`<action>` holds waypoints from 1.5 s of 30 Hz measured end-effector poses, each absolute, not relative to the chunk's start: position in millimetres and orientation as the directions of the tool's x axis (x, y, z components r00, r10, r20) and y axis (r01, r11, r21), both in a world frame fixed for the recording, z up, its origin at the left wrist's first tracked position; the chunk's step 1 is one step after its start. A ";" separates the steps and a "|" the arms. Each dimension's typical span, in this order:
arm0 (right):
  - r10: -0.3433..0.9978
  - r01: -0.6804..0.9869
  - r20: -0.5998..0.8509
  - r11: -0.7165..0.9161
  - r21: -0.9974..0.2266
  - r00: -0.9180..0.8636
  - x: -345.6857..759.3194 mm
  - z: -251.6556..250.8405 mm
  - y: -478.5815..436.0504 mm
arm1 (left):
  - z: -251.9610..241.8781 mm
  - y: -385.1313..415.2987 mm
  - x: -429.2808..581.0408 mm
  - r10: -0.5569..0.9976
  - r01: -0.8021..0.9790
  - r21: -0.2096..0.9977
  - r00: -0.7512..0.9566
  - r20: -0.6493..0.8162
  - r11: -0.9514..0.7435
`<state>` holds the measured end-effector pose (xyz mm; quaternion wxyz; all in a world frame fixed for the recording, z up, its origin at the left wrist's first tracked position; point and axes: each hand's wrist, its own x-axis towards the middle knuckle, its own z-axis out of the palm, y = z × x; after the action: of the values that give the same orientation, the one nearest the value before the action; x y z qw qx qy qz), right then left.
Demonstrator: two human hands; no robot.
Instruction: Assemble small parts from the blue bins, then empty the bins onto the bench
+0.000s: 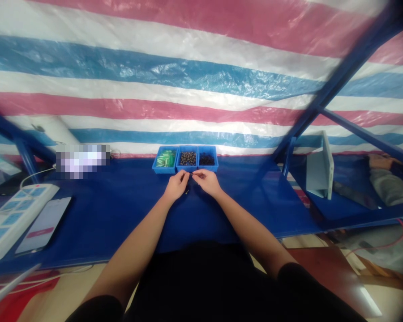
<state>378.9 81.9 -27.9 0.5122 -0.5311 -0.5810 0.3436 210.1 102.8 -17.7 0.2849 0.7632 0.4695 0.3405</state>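
Observation:
My left hand (177, 184) and my right hand (206, 181) meet just in front of three small blue bins, fingertips pinched close together. Something small and dark shows between them, too tiny to name. A thin dark piece with a bright tip (187, 192) sits just below my left fingers; I cannot tell whether it is held or lies on the table. The left bin (165, 170) has green and whitish pieces in it, the middle bin (187, 168) many small brass-and-dark parts, and the right bin (215, 167) small black parts.
On the blue table (127, 214), a white power strip (23, 214) and a phone (45, 226) lie at the left. A tablet on a stand (322, 167) is at the right, beyond a blue frame bar (309, 112). Another person's hand (381, 162) rests farther right.

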 end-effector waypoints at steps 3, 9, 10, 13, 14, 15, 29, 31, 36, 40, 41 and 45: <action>0.987 0.004 0.134 0.134 -0.991 0.093 370.5 -25.2 90.9 | -18.6 103.9 209.6 0.920 0.531 0.755 0.291 0.264 -0.384; 0.940 0.169 0.341 0.336 -0.927 0.004 370.3 -24.8 89.0 | -20.8 106.1 209.1 0.925 0.595 0.712 0.184 0.333 -0.374; 0.926 0.314 0.377 0.367 -0.876 -0.031 372.9 -26.0 86.4 | -21.2 106.6 209.0 0.925 0.611 0.702 0.161 0.343 -0.367; 0.888 0.608 0.425 0.438 -0.662 -0.177 378.6 -29.8 80.5 | -22.0 107.9 208.6 0.927 0.635 0.690 0.120 0.356 -0.347; 0.879 0.654 0.423 0.455 -0.605 -0.221 379.0 -30.8 79.9 | -22.1 108.1 208.5 0.927 0.636 0.689 0.121 0.355 -0.347; 0.873 0.687 0.416 0.465 -0.558 -0.253 378.7 -31.6 79.9 | -22.2 108.2 208.5 0.927 0.634 0.689 0.128 0.353 -0.351; 0.889 0.836 0.348 0.418 -0.356 -0.296 381.9 -31.3 76.9 | -25.0 106.3 208.9 0.922 0.598 0.702 0.264 0.284 -0.387; 0.891 0.850 0.348 0.409 -0.331 -0.293 384.5 -30.6 76.4 | -25.9 106.1 209.2 0.913 0.604 0.686 0.307 0.269 -0.405; 0.907 0.770 0.346 0.394 -0.502 -0.239 389.3 -31.1 78.9 | -26.4 105.3 209.0 0.895 0.583 0.686 0.365 0.257 -0.435; 0.923 0.596 0.360 0.367 -0.714 -0.137 390.3 -33.0 79.3 | -26.9 104.7 208.5 0.892 0.548 0.718 0.384 0.240 -0.429; 0.924 0.557 0.364 0.365 -0.746 -0.118 389.9 -33.4 79.0 | -27.2 104.8 208.4 0.890 0.541 0.721 0.384 0.245 -0.432; 0.925 0.475 0.377 0.356 -0.805 -0.055 386.5 -33.5 77.8 | -28.8 105.7 208.4 0.888 0.532 0.722 0.374 0.268 -0.442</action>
<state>386.5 77.8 -33.5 0.4589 -0.5119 -0.6836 0.2450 208.4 105.7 -28.8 0.2713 0.7831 0.4533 0.3281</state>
